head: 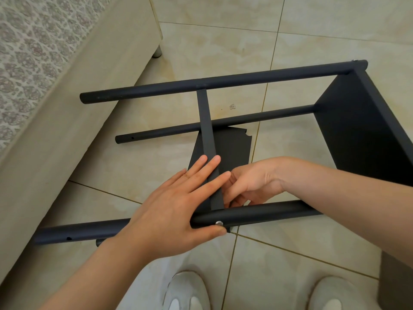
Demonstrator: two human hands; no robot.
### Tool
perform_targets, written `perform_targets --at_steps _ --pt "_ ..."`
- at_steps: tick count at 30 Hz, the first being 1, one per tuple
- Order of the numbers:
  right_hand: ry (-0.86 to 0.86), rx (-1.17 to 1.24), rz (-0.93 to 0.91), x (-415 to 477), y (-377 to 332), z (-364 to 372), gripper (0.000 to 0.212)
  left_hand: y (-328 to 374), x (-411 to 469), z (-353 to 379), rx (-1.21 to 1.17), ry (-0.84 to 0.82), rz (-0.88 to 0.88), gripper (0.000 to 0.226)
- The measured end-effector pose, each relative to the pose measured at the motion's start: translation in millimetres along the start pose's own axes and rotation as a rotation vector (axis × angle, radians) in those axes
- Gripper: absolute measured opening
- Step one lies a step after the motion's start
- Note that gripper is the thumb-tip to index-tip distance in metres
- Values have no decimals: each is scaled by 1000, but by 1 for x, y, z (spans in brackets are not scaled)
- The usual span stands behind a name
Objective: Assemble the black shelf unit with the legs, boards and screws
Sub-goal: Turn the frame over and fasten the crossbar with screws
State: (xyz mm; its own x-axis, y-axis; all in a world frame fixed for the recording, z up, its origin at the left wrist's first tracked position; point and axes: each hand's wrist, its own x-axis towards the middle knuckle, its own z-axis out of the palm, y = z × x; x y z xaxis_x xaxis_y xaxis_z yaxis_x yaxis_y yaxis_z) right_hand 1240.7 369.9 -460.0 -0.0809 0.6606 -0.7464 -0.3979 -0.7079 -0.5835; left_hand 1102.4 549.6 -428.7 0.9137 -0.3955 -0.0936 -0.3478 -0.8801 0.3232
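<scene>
Beige tiled floor, carrying a black shelf on its side, a bed on a round foot at left, two white shoes at the bottom edge

A home, probably a bedroom: glossy beige tiled floor beside a bed with patterned bedding.

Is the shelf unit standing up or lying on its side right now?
Lying on its side: its legs run level over the tiled floor, and the end board stands on edge.
</scene>
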Motion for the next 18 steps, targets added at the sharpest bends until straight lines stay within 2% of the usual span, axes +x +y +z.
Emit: perform_targets --at_steps 4,9,16,18 --pt "18 -28 26 1 -2 2 27 0 0 0 8 0 -1 87" --pt "17 -33 20 -1 -1 0 30 -1 -1 0 1 0 -7 87" --pt "18 -27 44 2 -3 1 16 -1 -2 0 1 5 -14 86" --pt "11 -25 36 4 -1 2 19 -1 -1 0 -7 5 -14 86"
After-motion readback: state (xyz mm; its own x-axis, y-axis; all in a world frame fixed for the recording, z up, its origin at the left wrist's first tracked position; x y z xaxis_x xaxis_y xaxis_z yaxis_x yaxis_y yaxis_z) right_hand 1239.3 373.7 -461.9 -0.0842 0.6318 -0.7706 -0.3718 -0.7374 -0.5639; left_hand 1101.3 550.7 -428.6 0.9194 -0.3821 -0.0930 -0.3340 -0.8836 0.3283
